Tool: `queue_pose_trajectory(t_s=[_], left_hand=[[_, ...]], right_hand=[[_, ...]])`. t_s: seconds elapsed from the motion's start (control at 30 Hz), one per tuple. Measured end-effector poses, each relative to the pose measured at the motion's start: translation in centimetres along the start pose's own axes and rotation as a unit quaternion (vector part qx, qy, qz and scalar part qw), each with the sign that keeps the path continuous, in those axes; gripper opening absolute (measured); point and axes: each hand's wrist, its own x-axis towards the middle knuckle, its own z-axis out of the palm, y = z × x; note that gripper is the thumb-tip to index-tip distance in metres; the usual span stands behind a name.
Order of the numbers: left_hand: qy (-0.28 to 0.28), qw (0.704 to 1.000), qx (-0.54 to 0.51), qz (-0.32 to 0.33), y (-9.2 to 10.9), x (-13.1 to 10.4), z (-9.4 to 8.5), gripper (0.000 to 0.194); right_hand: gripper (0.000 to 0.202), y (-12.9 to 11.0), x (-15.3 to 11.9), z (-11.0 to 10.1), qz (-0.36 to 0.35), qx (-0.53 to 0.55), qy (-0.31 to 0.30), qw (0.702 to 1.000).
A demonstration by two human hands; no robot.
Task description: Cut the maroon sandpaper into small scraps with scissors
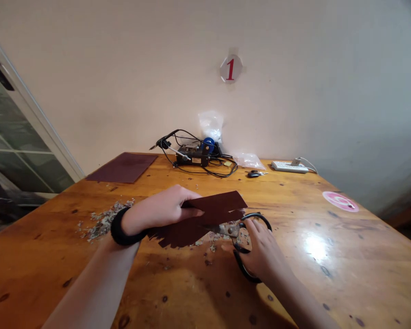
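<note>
My left hand (159,210) grips a dark maroon sheet (219,205) by its near-left part and holds it just above the wooden table (329,256). My right hand (262,251) has its fingers through the black handles of a pair of scissors (238,228). The blades reach left into the sheet's right edge, where a slit shows. The sheet's lower edge is cut into jagged strips. A black band sits on my left wrist.
A pile of small pale scraps (102,221) lies at the left, more under the sheet. A second maroon sheet (123,167) lies far left. By the wall are a black device with cables (195,156), plastic bags (210,124), keys (255,173), a power strip (289,167). A pink sticker (339,201) marks the right.
</note>
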Motion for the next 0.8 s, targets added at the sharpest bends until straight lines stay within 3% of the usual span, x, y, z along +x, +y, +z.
queue_pose_trajectory(t_s=[0.17,0.33,0.57,0.8], left_hand=[[0.035,0.999,0.013,-0.014,-0.3,-0.1,-0.2,0.033],[0.017,1.000,-0.009,-0.007,-0.2,-0.1,-0.2,0.032],[0.143,0.982,-0.086,-0.087,-1.7,-1.1,-1.2,0.039],[0.155,0.976,-0.120,-0.098,-2.4,-1.2,-1.7,0.044]], right_hand=[[0.036,0.2,0.0,0.0,0.011,0.003,-0.001,1.000],[0.033,0.2,-0.3,0.3,0.023,0.014,-0.008,1.000],[0.036,1.0,-0.1,0.4,0.056,0.052,-0.021,0.997],[0.038,1.2,0.3,-0.1,0.093,0.115,-0.060,0.987]])
